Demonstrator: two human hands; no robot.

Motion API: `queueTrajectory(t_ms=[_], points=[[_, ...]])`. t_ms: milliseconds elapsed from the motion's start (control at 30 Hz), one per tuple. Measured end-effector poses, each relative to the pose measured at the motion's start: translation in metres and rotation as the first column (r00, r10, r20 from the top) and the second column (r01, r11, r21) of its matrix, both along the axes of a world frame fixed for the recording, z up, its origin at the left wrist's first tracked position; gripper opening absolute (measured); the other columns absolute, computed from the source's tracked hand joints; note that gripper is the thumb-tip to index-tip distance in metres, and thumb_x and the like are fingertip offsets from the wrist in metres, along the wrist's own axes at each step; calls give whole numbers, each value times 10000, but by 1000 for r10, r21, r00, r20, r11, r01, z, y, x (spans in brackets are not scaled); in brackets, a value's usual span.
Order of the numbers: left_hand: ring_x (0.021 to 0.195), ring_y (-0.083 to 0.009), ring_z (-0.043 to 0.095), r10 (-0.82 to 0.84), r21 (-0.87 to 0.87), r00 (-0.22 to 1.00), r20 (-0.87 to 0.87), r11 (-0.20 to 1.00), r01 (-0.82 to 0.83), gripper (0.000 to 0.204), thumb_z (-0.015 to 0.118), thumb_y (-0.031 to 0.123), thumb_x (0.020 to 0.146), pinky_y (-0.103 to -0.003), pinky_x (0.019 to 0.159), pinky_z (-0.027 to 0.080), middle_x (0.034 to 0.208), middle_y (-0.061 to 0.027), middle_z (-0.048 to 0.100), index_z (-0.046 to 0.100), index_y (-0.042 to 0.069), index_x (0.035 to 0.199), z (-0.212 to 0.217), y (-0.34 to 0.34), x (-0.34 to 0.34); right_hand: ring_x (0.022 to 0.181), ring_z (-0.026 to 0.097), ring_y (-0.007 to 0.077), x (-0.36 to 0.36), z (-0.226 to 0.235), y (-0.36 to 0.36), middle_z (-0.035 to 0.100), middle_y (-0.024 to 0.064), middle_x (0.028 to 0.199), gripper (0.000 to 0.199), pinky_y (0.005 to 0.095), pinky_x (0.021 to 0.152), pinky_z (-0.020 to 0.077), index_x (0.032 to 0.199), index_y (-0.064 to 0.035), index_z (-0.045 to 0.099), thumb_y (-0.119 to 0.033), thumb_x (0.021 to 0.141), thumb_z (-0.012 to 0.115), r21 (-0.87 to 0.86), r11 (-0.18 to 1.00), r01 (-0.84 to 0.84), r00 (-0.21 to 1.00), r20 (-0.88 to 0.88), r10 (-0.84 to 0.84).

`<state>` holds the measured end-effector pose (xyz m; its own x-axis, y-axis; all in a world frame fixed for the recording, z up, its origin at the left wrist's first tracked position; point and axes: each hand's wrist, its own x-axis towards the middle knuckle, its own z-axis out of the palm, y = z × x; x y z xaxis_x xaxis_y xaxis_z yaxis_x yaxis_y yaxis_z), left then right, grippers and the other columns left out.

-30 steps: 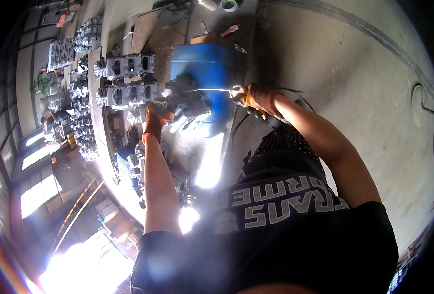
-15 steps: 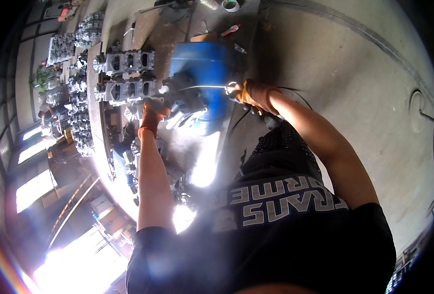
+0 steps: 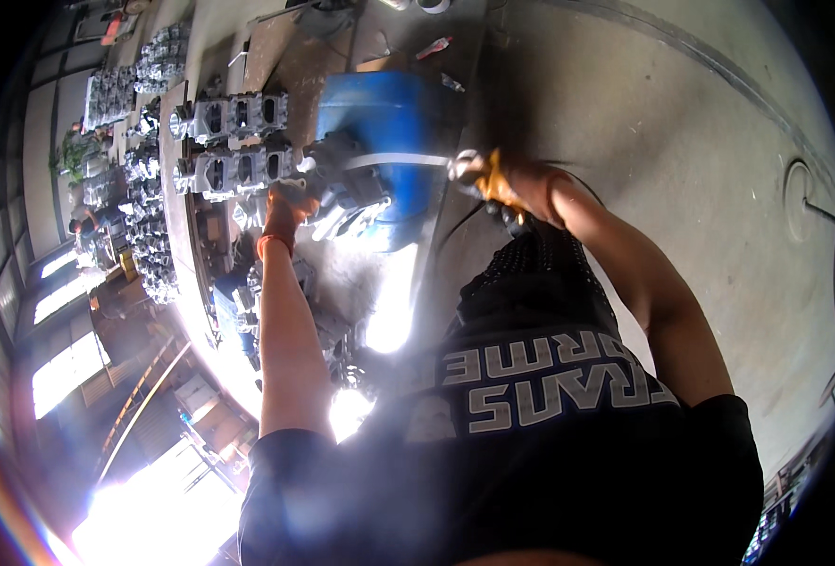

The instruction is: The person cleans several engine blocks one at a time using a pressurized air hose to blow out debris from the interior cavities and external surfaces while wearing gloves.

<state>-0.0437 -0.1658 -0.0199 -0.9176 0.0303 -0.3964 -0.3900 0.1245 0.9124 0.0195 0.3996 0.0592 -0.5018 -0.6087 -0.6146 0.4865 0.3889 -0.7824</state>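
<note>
My left hand (image 3: pixel 288 209), in an orange glove, is closed at the near left edge of a grey metal casting (image 3: pixel 347 184). The casting sits tilted over a blue barrel (image 3: pixel 368 108), and glare covers its lower part. To the right, my right hand (image 3: pixel 521 189) wears an orange and dark glove. Its fingers wrap round a handheld tool (image 3: pixel 467 168) with a bright metal front end. A long thin shaft (image 3: pixel 403 159) runs left from the tool to the casting, smeared into a pale band. Whether its tip touches the casting I cannot tell.
Two grey castings (image 3: pixel 233 170) lie on a bench at the left, with several more stacked beyond. A dark cable or hose (image 3: pixel 583 184) trails behind my right hand. A red and white tube (image 3: pixel 434 48) lies on the floor ahead. Strong sunlight (image 3: pixel 389 311) glares below the barrel.
My right hand has moved a little to the right with the tool. The shaft, a thin line before, is now a wide blur. My left hand keeps its place at the casting.
</note>
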Motion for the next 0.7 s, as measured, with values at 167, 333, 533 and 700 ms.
queueTrajectory(t_ms=[167,333,533,700], points=[[719,-132,621,159,-31,987,8,987,-159,243,691,273,762,-264,688,482,736,-5,645,619,48,820,30,80,-6,1192,506,262,-1,7,0,551,70,1284,406,357,925,472,1227,-75,543,-241,856,562,-7,995,95,990,105,-93],[689,-141,632,-157,-440,980,-122,894,88,218,697,285,749,-274,657,495,713,5,657,646,75,775,16,43,-2,1112,528,282,5,-12,-8,558,102,1220,402,390,866,478,1216,-129,556,-211,829,623,-19,998,-65,972,-226,60],[681,-205,660,-488,-746,857,-163,629,217,345,557,421,810,-313,635,501,728,-46,681,658,99,745,-6,30,-19,590,459,108,8,-57,-11,541,-14,775,228,290,466,347,1045,-147,625,-304,885,583,-48,962,270,963,1,-270],[710,-233,666,-504,-781,852,-142,586,216,392,499,448,832,-334,636,500,738,-62,683,655,99,745,-28,6,-29,540,438,59,26,-97,-7,505,-57,679,189,239,458,325,985,-154,624,-306,879,585,-65,981,181,980,-67,-185]])
